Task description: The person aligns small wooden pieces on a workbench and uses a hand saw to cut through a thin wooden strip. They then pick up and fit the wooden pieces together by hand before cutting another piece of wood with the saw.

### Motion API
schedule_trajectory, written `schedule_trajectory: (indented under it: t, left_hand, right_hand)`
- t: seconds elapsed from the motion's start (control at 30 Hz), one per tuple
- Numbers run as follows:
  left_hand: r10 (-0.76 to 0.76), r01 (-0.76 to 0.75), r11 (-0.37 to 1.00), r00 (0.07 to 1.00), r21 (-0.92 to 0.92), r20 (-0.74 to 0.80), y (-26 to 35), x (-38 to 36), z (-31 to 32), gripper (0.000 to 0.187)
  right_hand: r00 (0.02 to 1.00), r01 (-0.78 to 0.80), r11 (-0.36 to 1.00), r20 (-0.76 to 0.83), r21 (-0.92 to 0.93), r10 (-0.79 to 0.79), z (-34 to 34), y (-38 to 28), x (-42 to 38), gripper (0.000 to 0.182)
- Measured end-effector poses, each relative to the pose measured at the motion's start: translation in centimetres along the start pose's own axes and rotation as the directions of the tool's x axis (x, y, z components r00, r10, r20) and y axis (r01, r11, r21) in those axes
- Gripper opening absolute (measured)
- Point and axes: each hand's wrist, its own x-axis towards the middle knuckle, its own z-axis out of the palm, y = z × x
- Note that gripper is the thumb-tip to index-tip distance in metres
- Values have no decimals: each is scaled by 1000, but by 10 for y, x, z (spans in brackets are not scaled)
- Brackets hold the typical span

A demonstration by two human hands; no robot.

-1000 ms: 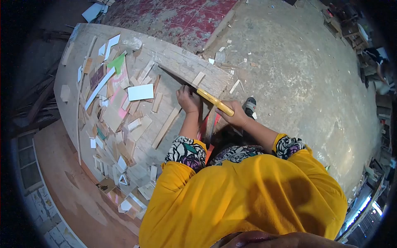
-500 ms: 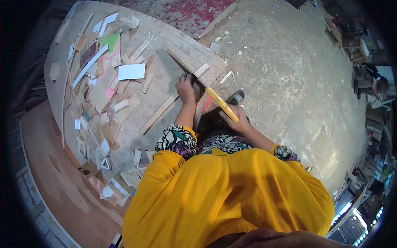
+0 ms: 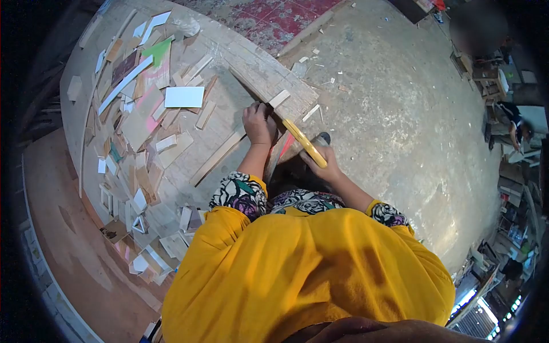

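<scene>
My right hand [image 3: 322, 158] is closed around the lower end of the yellow handle of a hammer [image 3: 304, 142]. The handle slants up and left, and its dark far end comes close to my left hand [image 3: 259, 123]. At the workbench edge the left fingers are curled; whatever they grip is hidden. A small pale wood block [image 3: 279, 98] lies on the board just beyond those fingers. Next to the left wrist, a long wooden strip [image 3: 218, 158] rests on the bench top.
Many wood offcuts, among them a white rectangular piece [image 3: 184, 97], litter the workbench [image 3: 229, 48] on the left. Concrete floor [image 3: 394, 114] with scattered scraps stretches to the right. Another person [image 3: 512, 123] bends over pieces at the far right.
The hammer handle and my right hand have shifted slightly left and up. My left hand stays in nearly the same place. The view has turned a little.
</scene>
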Motion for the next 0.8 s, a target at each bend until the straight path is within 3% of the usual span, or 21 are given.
schedule_trajectory:
  t: [0.13, 0.33, 0.43, 0.47, 0.53, 0.67, 0.8]
  left_hand:
    - [-9, 7, 999, 998, 31, 67, -1, 3, -2, 23]
    - [22, -21, 1000, 999, -12, 50, -8, 3, 4, 20]
    - [17, -16, 1000, 999, -5, 31, -8, 7, 4, 18]
    - [1, -4, 999, 997, 38, 78, -10, 6, 4, 20]
    - [-1, -10, 997, 991, 83, 132, -9, 5, 1, 23]
    - [25, -31, 995, 997, 96, 70, -11, 11, 7, 23]
    - [66, -67, 997, 997, 44, 30, -16, 6, 9, 27]
  right_hand:
    - [997, -75, 997, 18, -34, 76, -25, -19, -57, 13]
    - [996, -67, 998, -50, 8, 67, 1, -12, 17, 21]
    - [997, -74, 996, 18, -48, 74, -2, -21, 21, 21]
    - [1000, 29, 995, 14, -94, -28, 3, -2, 14, 18]
    - [1000, -12, 996, -3, -89, 12, -10, -15, -15, 17]
    - [1000, 15, 998, 10, -59, -15, -31, -8, -68, 15]
    - [998, -68, 991, 0, -113, 69, -7, -2, -26, 13]
